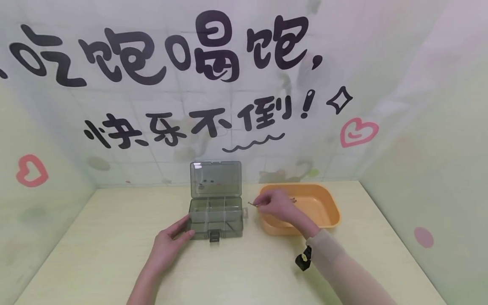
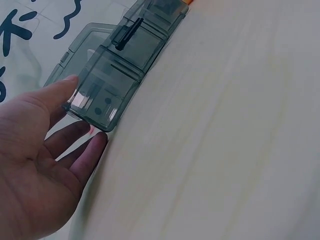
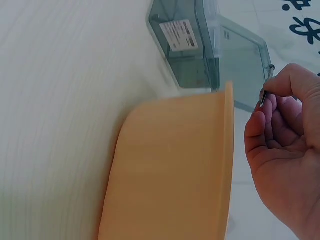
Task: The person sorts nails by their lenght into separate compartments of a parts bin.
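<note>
A translucent grey compartment box [image 1: 236, 231] stands on the table with its lid [image 1: 215, 180] raised at the back. My left hand [image 1: 167, 245] rests against the box's left end, thumb near the front corner and fingers along the side, as the left wrist view [image 2: 45, 165] also shows. Between thumb and fingertips my right hand [image 1: 276, 204] pinches a small metal screw [image 3: 270, 72], held above the left rim of an orange tub [image 1: 331, 207], to the right of the box. Several more screws [image 1: 293, 200] lie in the tub, partly hidden by that hand. A thin dark piece [image 1: 230, 226] lies in a front compartment.
The box's black latch [image 1: 214, 236] hangs at its front. A white label [image 3: 179, 35] is on its right end. Behind the table rises a sheet with black writing [image 1: 217, 46], and side sheets [image 1: 431, 169] flank it. Pale tabletop [image 1: 236, 275] stretches in front.
</note>
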Demonstrator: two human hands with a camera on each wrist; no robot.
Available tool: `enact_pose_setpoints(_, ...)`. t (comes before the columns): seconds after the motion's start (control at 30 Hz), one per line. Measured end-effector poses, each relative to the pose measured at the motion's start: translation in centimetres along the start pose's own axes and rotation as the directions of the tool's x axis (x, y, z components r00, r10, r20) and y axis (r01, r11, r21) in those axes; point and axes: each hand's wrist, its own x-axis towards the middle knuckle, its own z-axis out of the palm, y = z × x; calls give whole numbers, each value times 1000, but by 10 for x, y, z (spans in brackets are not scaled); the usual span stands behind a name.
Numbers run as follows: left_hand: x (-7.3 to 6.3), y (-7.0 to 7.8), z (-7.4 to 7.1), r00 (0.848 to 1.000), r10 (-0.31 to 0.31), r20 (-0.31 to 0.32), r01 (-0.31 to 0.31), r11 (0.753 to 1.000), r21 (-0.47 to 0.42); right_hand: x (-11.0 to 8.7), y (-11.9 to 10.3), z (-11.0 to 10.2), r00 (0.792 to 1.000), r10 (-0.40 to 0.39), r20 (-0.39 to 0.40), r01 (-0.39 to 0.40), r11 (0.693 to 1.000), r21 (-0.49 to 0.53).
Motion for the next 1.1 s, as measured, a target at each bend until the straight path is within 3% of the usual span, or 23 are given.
enact_pose_setpoints(0.27, 1, -3, 0, 1000, -5, 10, 5, 1000, -8, 6, -16, 19, 997, -57, 48, 56, 998, 24)
enact_pose_setpoints(0.43, 1, -3, -1, 1000, -5, 5, 5, 1000, -7, 8, -25, 30, 996, -29, 82, 23, 997, 67)
enact_pose_setpoints(1.1, 1, -2, -2, 1000, 8, -8, -8, 1000, -14, 17, -35, 53, 998, -33, 57, 33, 999, 6)
